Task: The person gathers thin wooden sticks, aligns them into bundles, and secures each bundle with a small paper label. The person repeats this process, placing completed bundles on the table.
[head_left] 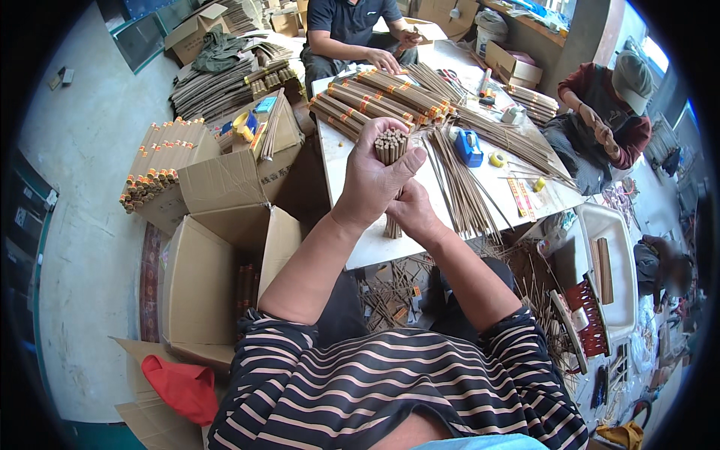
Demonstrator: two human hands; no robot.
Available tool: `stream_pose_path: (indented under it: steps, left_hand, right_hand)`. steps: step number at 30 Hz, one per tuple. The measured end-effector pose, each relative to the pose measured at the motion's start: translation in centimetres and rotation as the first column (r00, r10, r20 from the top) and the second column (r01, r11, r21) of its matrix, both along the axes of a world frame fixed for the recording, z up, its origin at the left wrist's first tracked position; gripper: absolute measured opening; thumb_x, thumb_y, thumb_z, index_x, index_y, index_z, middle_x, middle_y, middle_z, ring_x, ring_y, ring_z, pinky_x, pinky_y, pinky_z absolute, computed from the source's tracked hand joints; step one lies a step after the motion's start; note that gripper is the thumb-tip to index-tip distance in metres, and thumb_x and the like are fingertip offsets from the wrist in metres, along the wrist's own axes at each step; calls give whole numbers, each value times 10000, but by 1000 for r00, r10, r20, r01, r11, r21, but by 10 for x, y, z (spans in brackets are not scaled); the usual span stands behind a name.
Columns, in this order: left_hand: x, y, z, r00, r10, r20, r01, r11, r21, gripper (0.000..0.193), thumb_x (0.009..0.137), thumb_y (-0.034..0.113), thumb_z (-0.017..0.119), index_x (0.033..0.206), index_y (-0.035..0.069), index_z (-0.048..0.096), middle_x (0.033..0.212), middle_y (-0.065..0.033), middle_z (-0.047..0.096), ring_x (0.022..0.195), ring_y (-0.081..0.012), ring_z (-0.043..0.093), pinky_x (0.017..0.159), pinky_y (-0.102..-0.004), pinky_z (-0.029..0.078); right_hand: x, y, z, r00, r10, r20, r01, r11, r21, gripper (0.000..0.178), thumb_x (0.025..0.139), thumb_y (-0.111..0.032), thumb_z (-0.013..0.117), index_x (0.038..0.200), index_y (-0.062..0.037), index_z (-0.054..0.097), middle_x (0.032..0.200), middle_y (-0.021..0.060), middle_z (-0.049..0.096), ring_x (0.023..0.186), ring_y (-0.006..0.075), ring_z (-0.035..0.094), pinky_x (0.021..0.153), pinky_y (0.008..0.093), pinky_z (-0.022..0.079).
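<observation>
A bundle of thin brown sticks (391,147) stands nearly upright between my hands above the near edge of the white table, its cut ends facing up. My left hand (373,174) is wrapped round its upper part, thumb across the front. Lower down, my right hand (415,211) closes round the same bundle; its fingers are partly hidden. Just beyond lie finished bundles (375,97) with red and yellow bands. Loose sticks (461,184) spread to the right of my hands, near a blue tape dispenser (469,148) and a yellow tape roll (497,159).
An open cardboard box (199,289) stands at my left, with stacked banded bundles (169,154) beyond it. One person (352,37) sits across the table, another (607,112) at the right. A white tub (619,255) holds sticks. Broken sticks (390,292) litter the floor.
</observation>
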State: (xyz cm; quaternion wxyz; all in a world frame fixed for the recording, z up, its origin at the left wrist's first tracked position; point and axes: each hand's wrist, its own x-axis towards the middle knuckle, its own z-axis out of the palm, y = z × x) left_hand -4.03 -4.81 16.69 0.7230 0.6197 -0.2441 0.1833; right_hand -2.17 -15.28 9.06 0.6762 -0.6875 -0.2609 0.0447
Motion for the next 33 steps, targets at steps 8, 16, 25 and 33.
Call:
stream_pose_path:
  steps: [8,16,25,33]
  left_hand:
    - [-13,20,29,759,-627,-176,509,740,-440,184,767,138,714,812,77,546,640,-24,551,574,-132,557,514,-253,468]
    - [-37,-1,31,970,-132,-205,80,966,-244,254,791,222,709,797,81,499,575,-3,511,455,-67,489,406,-189,393]
    - [-52,2,48,969,-247,6,247,966,-72,290,758,210,747,790,65,498,650,34,505,536,-3,474,461,-153,405]
    - [-11,2,14,988,-37,-153,39,999,10,247,771,154,729,823,56,508,680,41,494,576,-10,442,512,-174,403]
  right_hand:
    - [-43,-15,45,851,424,-309,-400,906,142,239,806,-221,685,721,-76,515,544,0,513,449,71,463,428,206,366]
    - [-61,-15,53,982,141,-128,-156,981,-114,255,792,-189,689,880,-9,531,693,77,577,592,150,560,556,259,465]
    - [-62,-9,56,986,168,-5,-167,985,38,279,788,-118,690,1021,-25,569,905,32,621,857,88,547,783,261,455]
    - [-17,2,24,984,141,-110,-139,990,30,171,800,-118,658,912,-8,591,799,26,606,750,79,540,709,252,467]
